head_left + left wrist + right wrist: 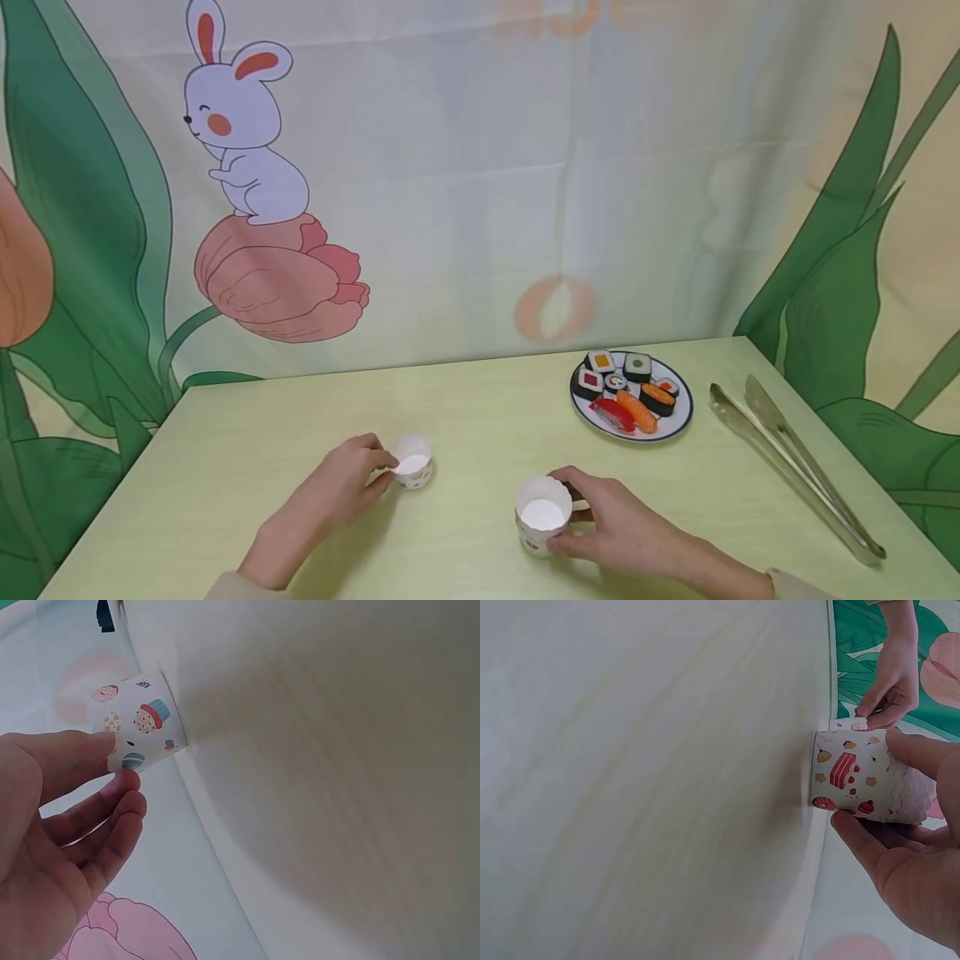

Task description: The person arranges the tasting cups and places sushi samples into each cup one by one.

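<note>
My left hand pinches the rim of a small white paper baking cup between thumb and fingertips, left of the table's middle. In the left wrist view this cup shows printed cupcakes and macarons, its base at the tabletop. My right hand grips a second, similar paper cup from its right side, nearer the front. Thumb and fingers span that cup's wall; the right wrist view shows cake-slice prints on this cup and a scalloped rim. Both cups stand upright, and their visible insides hold nothing.
At the back right is a blue-rimmed white plate bearing several sushi pieces. Metal tongs lie along the table's right side. A printed cloth with a rabbit and tulips hangs behind the pale table.
</note>
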Action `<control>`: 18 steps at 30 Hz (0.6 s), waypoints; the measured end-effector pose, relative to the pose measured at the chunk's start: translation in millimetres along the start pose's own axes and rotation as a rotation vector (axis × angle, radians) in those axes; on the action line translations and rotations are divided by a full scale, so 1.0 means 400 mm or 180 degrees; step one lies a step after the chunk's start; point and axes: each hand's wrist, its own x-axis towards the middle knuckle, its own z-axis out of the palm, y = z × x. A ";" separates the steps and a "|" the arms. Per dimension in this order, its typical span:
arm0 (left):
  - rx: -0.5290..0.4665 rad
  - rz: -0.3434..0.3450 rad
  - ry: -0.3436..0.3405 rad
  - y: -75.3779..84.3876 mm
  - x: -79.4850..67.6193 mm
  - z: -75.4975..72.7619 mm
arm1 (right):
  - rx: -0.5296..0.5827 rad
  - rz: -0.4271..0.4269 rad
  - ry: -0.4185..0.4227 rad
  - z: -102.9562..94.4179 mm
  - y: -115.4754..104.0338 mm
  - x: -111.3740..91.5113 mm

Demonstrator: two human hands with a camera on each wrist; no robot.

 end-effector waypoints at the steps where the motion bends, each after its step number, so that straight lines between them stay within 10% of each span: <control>1: -0.0001 0.0002 -0.0006 0.000 -0.001 0.000 | 0.0005 0.0002 -0.0003 0.000 0.000 0.000; 18: 0.0082 -0.0267 -0.0136 0.019 -0.015 -0.027 | 0.0017 0.0035 -0.0018 -0.001 -0.003 0.000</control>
